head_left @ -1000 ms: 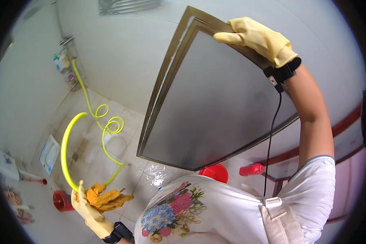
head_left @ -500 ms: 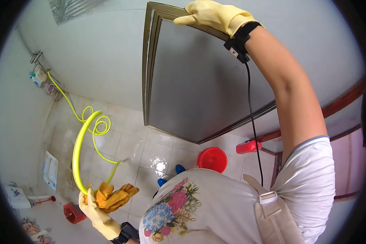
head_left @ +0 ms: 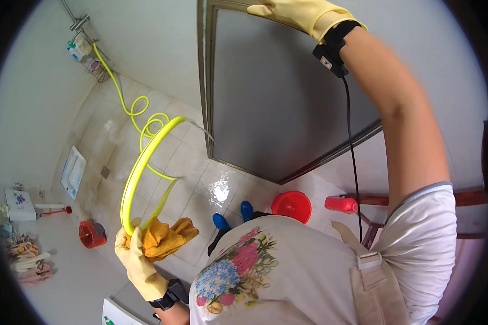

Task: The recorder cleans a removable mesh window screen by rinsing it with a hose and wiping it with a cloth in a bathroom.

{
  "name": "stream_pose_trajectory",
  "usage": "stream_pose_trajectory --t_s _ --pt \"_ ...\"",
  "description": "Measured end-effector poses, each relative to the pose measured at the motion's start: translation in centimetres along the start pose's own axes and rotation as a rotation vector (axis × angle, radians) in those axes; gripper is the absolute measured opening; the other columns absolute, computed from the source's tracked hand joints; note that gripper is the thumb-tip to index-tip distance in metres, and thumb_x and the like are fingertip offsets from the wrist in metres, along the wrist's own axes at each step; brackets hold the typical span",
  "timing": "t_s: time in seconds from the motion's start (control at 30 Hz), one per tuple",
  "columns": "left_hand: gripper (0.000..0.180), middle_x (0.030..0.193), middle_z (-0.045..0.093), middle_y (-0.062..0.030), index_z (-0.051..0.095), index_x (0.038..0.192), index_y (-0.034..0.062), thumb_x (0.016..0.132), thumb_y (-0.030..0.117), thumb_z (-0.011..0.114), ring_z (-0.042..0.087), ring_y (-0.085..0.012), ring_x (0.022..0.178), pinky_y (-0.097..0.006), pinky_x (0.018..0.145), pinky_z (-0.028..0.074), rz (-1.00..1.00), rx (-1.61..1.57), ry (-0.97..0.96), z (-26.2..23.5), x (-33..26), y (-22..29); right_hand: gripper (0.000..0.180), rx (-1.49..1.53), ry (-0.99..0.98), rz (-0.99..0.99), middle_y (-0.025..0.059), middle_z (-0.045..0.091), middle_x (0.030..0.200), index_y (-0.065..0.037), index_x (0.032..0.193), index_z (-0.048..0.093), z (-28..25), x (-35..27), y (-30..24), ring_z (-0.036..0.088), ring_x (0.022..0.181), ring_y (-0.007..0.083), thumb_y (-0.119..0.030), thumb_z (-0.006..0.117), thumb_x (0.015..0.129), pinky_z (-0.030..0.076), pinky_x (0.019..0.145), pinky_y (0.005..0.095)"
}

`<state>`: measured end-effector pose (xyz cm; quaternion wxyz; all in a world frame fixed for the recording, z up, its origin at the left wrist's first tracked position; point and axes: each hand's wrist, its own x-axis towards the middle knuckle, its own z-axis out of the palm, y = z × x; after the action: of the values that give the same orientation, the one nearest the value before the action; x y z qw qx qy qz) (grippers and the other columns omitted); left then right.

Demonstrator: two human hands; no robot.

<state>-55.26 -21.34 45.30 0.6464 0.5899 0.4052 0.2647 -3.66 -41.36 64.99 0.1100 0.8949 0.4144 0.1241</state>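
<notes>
My left hand (head_left: 138,262), in a pale yellow rubber glove, is closed around a bright yellow-green hose (head_left: 141,170) and a bunched orange cloth (head_left: 165,238). The hose arches up from the hand, and a thin stream of water runs from its end toward the door frame. High in the view, my right hand (head_left: 301,15), gloved the same way, grips the top edge of a metal-framed door (head_left: 287,103) with a grey panel. Its thumb lies against the frame's near side; the upper fingers are cut off by the picture's edge.
Loops of hose lie on the wet tiled floor (head_left: 192,168). A red basin (head_left: 291,207) and a red bottle (head_left: 341,204) stand below the door. A squat toilet (head_left: 73,172), a red bin (head_left: 92,234) and a wall shower fitting (head_left: 80,23) are at the left. Blue shoes (head_left: 246,210) are below me.
The hose end has swung right toward the door frame, and its water stream now shows. The view has shifted, so the door sits higher. Both hands keep their hold.
</notes>
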Motion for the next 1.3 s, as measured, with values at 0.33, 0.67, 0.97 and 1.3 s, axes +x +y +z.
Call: stream_pose_trajectory --t_s 0.33,0.67,0.97,1.3 --pt "0.02 0.101 0.069 -0.0091 0.071 0.108 -0.0036 0.089 0.003 0.067 0.065 -0.0165 0.094 -0.031 0.089 0.052 -0.033 0.055 0.004 -0.4 0.1 0.3 0.027 0.089 0.114 0.148 0.0228 0.069 0.095 -0.002 0.096 0.068 3.0 1.3 -0.3 0.067 0.091 0.0431 -0.029 0.069 0.092 0.053 0.08 0.0499" --pt "0.022 0.102 0.069 -0.0094 0.07 0.109 -0.0042 0.089 0.002 0.067 0.066 -0.0167 0.093 -0.03 0.09 0.053 -0.049 0.07 -0.085 0.6 0.3 2.0 0.047 -0.056 0.306 0.145 0.0214 0.067 0.095 0.004 0.129 0.053 5.4 -4.0 0.3 0.066 0.092 0.0401 -0.015 0.064 0.087 0.053 0.082 0.0493" --pt "0.022 0.101 0.068 -0.0069 0.07 0.11 -0.003 0.091 0.008 0.069 0.065 -0.0158 0.092 -0.03 0.09 0.053 0.017 0.157 -0.164 -0.2 0.8 1.9 0.027 0.172 0.793 -0.161 0.0157 0.066 0.096 -0.002 0.103 0.062 6.9 -9.2 -3.1 0.064 0.093 0.037 -0.012 0.073 0.08 0.053 0.085 0.0448" --pt "0.016 0.1 0.062 -0.0068 0.071 0.1 -0.0048 0.085 -0.003 0.071 0.06 -0.0127 0.082 -0.026 0.078 0.05 -0.059 0.163 -0.355 0.2 1.9 4.3 0.067 2.009 -0.274 0.852 0.0178 0.073 0.107 0.005 0.114 0.067 14.0 -20.5 -13.2 0.068 0.107 0.0261 -0.057 0.045 0.103 0.053 0.1 0.0362"
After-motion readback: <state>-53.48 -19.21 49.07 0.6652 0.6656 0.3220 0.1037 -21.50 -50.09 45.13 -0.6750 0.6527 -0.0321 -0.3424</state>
